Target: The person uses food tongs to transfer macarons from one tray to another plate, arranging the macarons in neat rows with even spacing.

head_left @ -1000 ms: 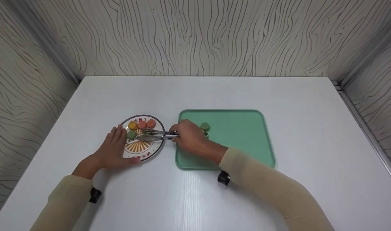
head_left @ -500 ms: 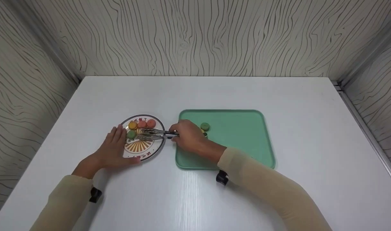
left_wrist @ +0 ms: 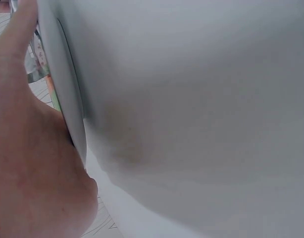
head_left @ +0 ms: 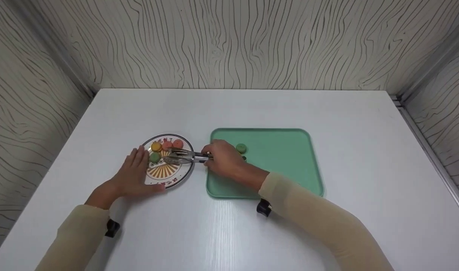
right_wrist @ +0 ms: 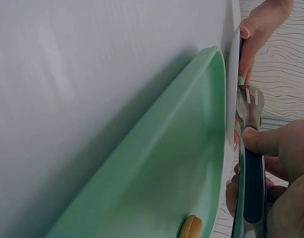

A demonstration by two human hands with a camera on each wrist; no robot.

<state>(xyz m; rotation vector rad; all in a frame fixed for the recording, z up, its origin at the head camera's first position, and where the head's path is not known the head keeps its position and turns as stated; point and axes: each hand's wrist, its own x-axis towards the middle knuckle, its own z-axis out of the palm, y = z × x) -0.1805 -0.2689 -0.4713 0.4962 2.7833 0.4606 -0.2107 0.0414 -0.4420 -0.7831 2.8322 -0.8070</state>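
Note:
My right hand (head_left: 225, 160) grips a pair of metal tongs (head_left: 181, 151) with dark handle grips, seen close up in the right wrist view. The tongs' two ends are spread apart over a round patterned plate (head_left: 182, 173), with no macaron visibly clamped between them. On that plate lie a yellow macaron (head_left: 156, 146), two pink macarons, one (head_left: 167, 145) beside the other (head_left: 178, 143), and a green macaron (head_left: 154, 157). My left hand (head_left: 129, 178) rests at the plate's left rim, fingers straight and thumb at the near edge. Most of its fingers are hidden in the left wrist view.
A green rectangular tray (head_left: 282, 162) lies right of the plate, under my right forearm. It bears a green macaron (head_left: 241, 148) and a tan one (right_wrist: 191, 228); my right hand partly hides others. Wood-patterned panels (head_left: 229, 45) wall in the white table (head_left: 353, 150).
My right hand and the tongs have shifted very slightly to the right over the last half second. The left hand, the plate and its macarons stay put.

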